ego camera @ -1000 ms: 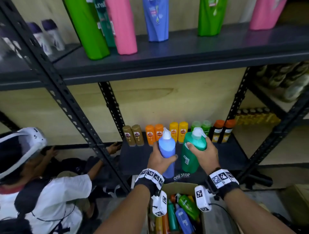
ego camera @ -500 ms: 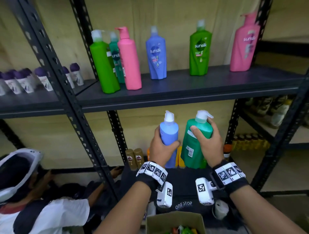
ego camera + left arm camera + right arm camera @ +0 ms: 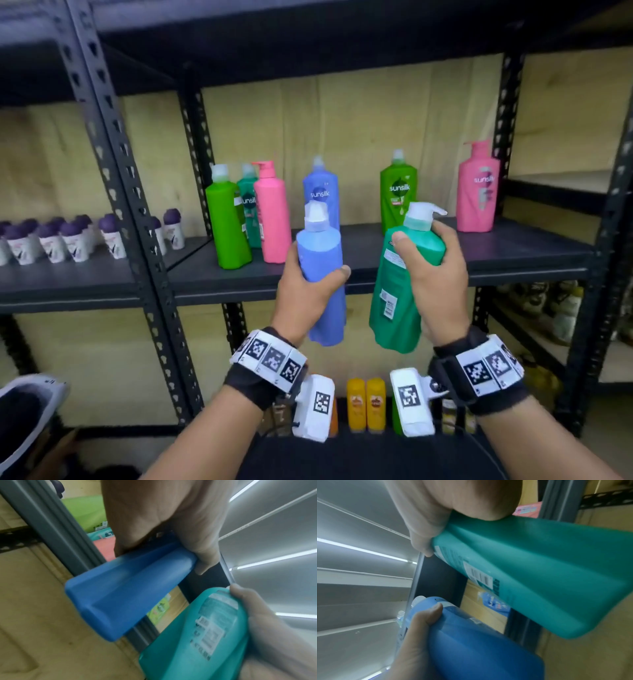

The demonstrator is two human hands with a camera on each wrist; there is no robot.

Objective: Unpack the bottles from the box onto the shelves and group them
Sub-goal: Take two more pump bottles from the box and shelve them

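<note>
My left hand (image 3: 308, 291) grips a blue bottle (image 3: 322, 274) with a white cap, upright in the air in front of the middle shelf (image 3: 513, 253). My right hand (image 3: 431, 274) grips a teal-green pump bottle (image 3: 397, 301) beside it, tilted slightly. In the left wrist view the blue bottle (image 3: 123, 592) shows its base, with the teal bottle (image 3: 197, 635) below right. The right wrist view shows the teal bottle (image 3: 530, 574) above the blue bottle (image 3: 479, 642). On the shelf stand a green bottle (image 3: 227, 219), a teal one (image 3: 249, 205), a pink one (image 3: 272, 212), a blue one (image 3: 320, 186), a green one (image 3: 399, 192) and a pink one (image 3: 479, 188).
Black perforated uprights (image 3: 126, 205) frame the shelf bay. Several small purple-capped bottles (image 3: 68, 236) fill the left shelf. Small yellow bottles (image 3: 366, 404) stand on the lower shelf behind my wrists. Another person's white headset (image 3: 27, 411) shows at lower left.
Both hands have lifted the blue and teal bottles from the lower shelf level up to the middle shelf. My view has tilted upward, and the box has left the frame.
</note>
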